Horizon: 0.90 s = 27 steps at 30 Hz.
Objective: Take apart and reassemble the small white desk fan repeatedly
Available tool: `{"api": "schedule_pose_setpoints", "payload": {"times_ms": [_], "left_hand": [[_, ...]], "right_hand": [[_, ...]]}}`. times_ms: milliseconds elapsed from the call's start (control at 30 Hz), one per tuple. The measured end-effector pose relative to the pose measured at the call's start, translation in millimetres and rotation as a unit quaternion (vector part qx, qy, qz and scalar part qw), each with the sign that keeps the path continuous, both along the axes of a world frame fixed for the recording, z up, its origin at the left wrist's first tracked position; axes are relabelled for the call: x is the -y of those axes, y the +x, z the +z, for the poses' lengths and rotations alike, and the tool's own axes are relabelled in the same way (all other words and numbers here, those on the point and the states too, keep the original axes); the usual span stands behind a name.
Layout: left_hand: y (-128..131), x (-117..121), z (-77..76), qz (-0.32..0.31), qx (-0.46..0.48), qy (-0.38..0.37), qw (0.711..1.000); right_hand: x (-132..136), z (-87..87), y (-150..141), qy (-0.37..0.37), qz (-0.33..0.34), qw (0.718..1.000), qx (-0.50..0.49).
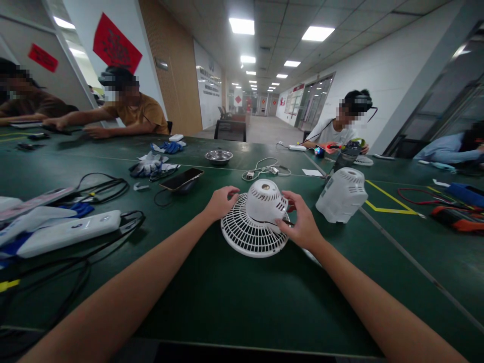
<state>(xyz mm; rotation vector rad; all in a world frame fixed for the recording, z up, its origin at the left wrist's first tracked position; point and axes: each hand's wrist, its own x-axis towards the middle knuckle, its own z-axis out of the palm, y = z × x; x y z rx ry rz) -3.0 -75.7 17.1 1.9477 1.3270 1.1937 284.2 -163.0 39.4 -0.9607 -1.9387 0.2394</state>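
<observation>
A white fan grille (236, 234) lies flat on the green table, with a rounded white motor housing (264, 201) standing on its middle. My right hand (302, 222) holds the housing's right side between thumb and fingers. A thin dark strip shows by that thumb; I cannot make out what it is. At the grille's left rim is my left hand (221, 202), fingers bent and apart, with a gap between it and the housing. Whether it touches the rim is unclear. A white slotted plastic cover (342, 196) stands to the right of my right hand.
On the left lie a white power strip (71, 234), black cables (106, 189), a phone (183, 179) and gloves (151, 166). Beyond the grille are a metal bowl (218, 157) and a white cable (264, 169). An orange-black meter (457, 218) lies right. Other people sit around the table.
</observation>
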Motion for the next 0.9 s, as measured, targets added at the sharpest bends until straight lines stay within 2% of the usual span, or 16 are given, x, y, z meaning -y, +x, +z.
{"api": "schedule_pose_setpoints", "payload": {"times_ms": [100, 200, 367, 567, 800, 900], "left_hand": [[3.6, 10.1, 11.7, -0.037, -0.064, 0.096, 0.993], [8.8, 18.4, 20.4, -0.082, -0.124, 0.138, 0.979], [15.4, 24.3, 24.1, -0.121, -0.131, 0.104, 0.978], [20.1, 31.5, 26.1, -0.128, -0.12, 0.082, 0.981], [24.1, 46.4, 33.3, -0.226, -0.061, 0.084, 0.969], [25.9, 45.4, 34.2, -0.225, -0.082, 0.075, 0.968]], "right_hand": [[0.7, 0.3, 1.9, 0.031, -0.002, 1.0, 0.006], [1.4, 2.3, 4.2, 0.015, 0.005, 1.0, -0.017], [-0.1, 4.5, 5.7, -0.074, 0.032, 0.992, -0.096], [-5.2, -0.2, 9.9, -0.144, 0.049, 0.987, -0.057], [-3.3, 3.0, 12.6, -0.127, 0.049, 0.991, -0.012], [-1.2, 4.4, 10.4, -0.11, 0.046, 0.993, 0.022]]}}
